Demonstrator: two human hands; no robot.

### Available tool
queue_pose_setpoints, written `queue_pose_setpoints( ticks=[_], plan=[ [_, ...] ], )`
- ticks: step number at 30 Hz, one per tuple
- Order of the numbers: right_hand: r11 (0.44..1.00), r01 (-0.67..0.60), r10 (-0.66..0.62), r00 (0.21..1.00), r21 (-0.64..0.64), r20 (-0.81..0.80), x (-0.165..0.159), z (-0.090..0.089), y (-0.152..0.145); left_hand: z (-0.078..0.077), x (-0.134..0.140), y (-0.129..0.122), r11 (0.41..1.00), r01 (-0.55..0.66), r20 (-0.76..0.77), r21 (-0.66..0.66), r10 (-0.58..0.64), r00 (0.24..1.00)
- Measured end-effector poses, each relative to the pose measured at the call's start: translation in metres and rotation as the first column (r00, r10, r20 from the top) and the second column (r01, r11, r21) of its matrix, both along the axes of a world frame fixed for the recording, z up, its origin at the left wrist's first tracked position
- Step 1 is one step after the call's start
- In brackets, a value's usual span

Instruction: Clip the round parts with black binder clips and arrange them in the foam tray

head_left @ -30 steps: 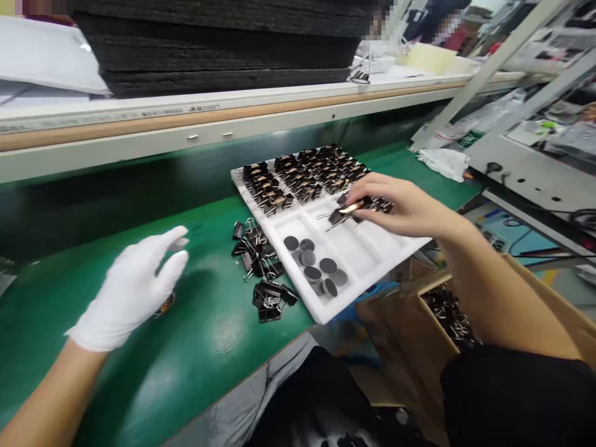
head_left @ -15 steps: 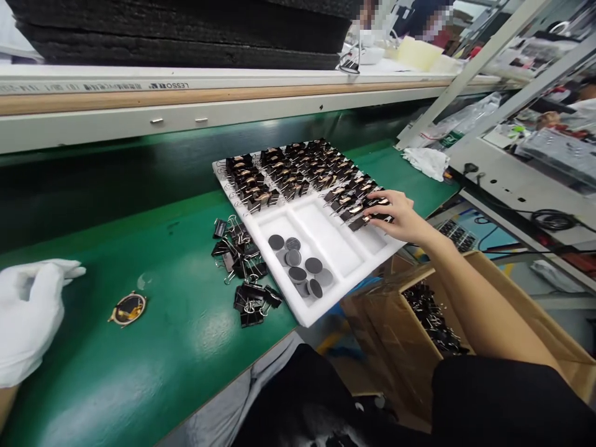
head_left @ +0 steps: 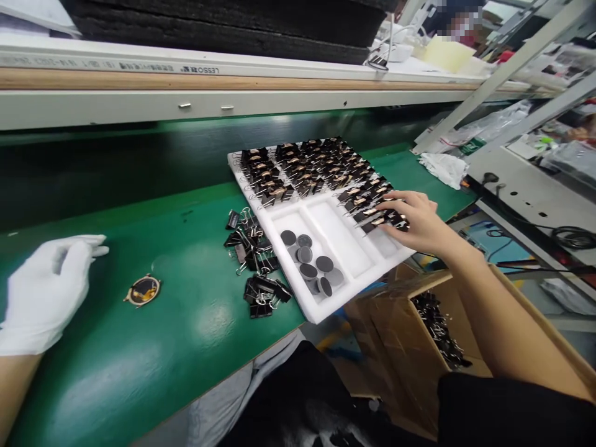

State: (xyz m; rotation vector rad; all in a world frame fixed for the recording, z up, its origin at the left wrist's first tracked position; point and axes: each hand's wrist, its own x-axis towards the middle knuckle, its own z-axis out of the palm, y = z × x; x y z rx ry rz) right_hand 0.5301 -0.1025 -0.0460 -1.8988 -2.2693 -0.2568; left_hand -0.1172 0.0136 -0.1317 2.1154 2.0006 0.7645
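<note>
My right hand point(head_left: 416, 220), bare, rests its fingertips on the row of clipped parts point(head_left: 372, 208) in the right compartment of a white foam tray point(head_left: 354, 282). Whether it grips one I cannot tell. More clipped parts point(head_left: 302, 164) fill the tray's far compartments. Several dark round discs point(head_left: 310, 264) lie in the near left compartment. My left hand point(head_left: 49, 292), in a white glove, hovers over the green belt at the far left, fingers loosely curled, holding nothing. A small round gold-rimmed part point(head_left: 143, 290) lies on the belt just right of it.
A heap of loose black binder clips point(head_left: 254, 261) lies against the tray's left side. A cardboard box point(head_left: 437, 329) with more clips stands below the belt's edge at my right. A white rail and shelf point(head_left: 186, 102) run along the back. A white cloth point(head_left: 444, 167) lies far right.
My left hand drew back to the left, uncovering the gold-rimmed part on the belt. My right hand carried a clipped part to the tray's right compartment and now rests on that row.
</note>
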Motion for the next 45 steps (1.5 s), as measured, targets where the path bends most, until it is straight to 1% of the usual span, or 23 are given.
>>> queue_pose_setpoints(
  ticks=[2,4,5,7,9,10,12,14,16,19,22,23,24,26,27,29,32,34,35,38,41,43,45],
  plan=[
    [0.995,-0.091,0.093,0.995,0.044,-0.037,-0.038,0.008,-0.005,0.013,0.014,-0.006,1.0,0.0,0.079,0.013,-0.001,0.997],
    [0.973,-0.23,0.23,0.972,0.012,-0.038,-0.078,0.009,-0.006,0.023,0.021,-0.01,0.994,0.091,0.067,-0.052,-0.087,0.994],
    [0.957,-0.29,0.29,0.957,-0.025,-0.023,-0.096,0.006,-0.006,0.028,0.022,-0.012,0.979,0.168,0.027,-0.118,-0.166,0.986],
    [0.916,-0.39,0.391,0.92,-0.094,-0.006,-0.12,-0.005,-0.001,0.035,0.02,-0.019,0.915,0.306,-0.085,-0.264,-0.338,0.937],
    [0.872,-0.468,0.467,0.883,-0.145,-0.04,-0.128,-0.021,0.008,0.04,0.016,-0.028,0.854,0.363,-0.2,-0.373,-0.457,0.867],
    [0.85,-0.5,0.494,0.866,-0.166,-0.079,-0.128,-0.029,0.015,0.041,0.014,-0.032,0.843,0.36,-0.245,-0.4,-0.477,0.844],
    [0.812,-0.546,0.516,0.836,-0.206,-0.183,-0.122,-0.04,0.029,0.041,0.013,-0.04,0.837,0.359,-0.282,-0.413,-0.493,0.823],
    [0.796,-0.564,0.503,0.818,-0.22,-0.279,-0.117,-0.041,0.043,0.039,0.016,-0.044,0.836,0.393,-0.266,-0.383,-0.507,0.819],
    [0.79,-0.572,0.492,0.807,-0.222,-0.326,-0.116,-0.033,0.054,0.036,0.023,-0.046,0.835,0.435,-0.23,-0.337,-0.521,0.822],
    [0.796,-0.579,0.518,0.803,-0.178,-0.294,-0.135,-0.009,0.064,0.031,0.037,-0.048,0.844,0.458,-0.202,-0.28,-0.518,0.831],
    [0.789,-0.608,0.569,0.779,-0.094,-0.263,-0.182,0.012,0.071,0.025,0.05,-0.049,0.848,0.467,-0.204,-0.249,-0.517,0.831],
    [0.772,-0.63,0.589,0.76,-0.088,-0.273,-0.203,0.015,0.073,0.023,0.052,-0.05,0.85,0.468,-0.202,-0.243,-0.516,0.833],
    [0.74,-0.667,0.624,0.728,-0.082,-0.285,-0.225,0.016,0.076,0.021,0.054,-0.05,0.854,0.464,-0.198,-0.236,-0.51,0.837],
    [0.656,-0.747,0.708,0.658,-0.103,-0.257,-0.271,0.012,0.082,0.019,0.056,-0.052,0.874,0.435,-0.191,-0.216,-0.475,0.859],
    [0.627,-0.769,0.74,0.637,-0.124,-0.216,-0.292,0.007,0.087,0.019,0.056,-0.052,0.887,0.413,-0.193,-0.205,-0.45,0.872],
    [0.61,-0.775,0.765,0.63,-0.163,-0.132,-0.329,-0.005,0.096,0.02,0.056,-0.054,0.906,0.374,-0.207,-0.196,-0.411,0.888],
    [0.57,-0.786,0.789,0.605,-0.239,-0.109,-0.366,-0.021,0.107,0.023,0.054,-0.054,0.91,0.353,-0.236,-0.218,-0.4,0.886],
    [0.545,-0.793,0.796,0.591,-0.273,-0.128,-0.378,-0.028,0.112,0.024,0.054,-0.053,0.903,0.361,-0.247,-0.233,-0.414,0.876],
    [0.545,-0.789,0.793,0.595,-0.283,-0.132,-0.381,-0.03,0.113,0.025,0.053,-0.052,0.899,0.368,-0.249,-0.238,-0.423,0.871],
    [0.579,-0.761,0.765,0.631,-0.293,-0.126,-0.379,-0.03,0.115,0.024,0.052,-0.051,0.891,0.375,-0.242,-0.257,-0.435,0.867],
    [0.616,-0.732,0.742,0.663,-0.29,-0.1,-0.37,-0.03,0.117,0.022,0.053,-0.053,0.905,0.352,-0.215,-0.241,-0.403,0.889],
    [0.623,-0.726,0.751,0.66,-0.291,-0.039,-0.363,-0.032,0.117,0.021,0.057,-0.056,0.925,0.315,-0.205,-0.215,-0.358,0.911],
    [0.627,-0.723,0.766,0.64,-0.291,0.058,-0.358,-0.036,0.112,0.022,0.06,-0.058,0.941,0.273,-0.217,-0.202,-0.315,0.924]
  ],
)
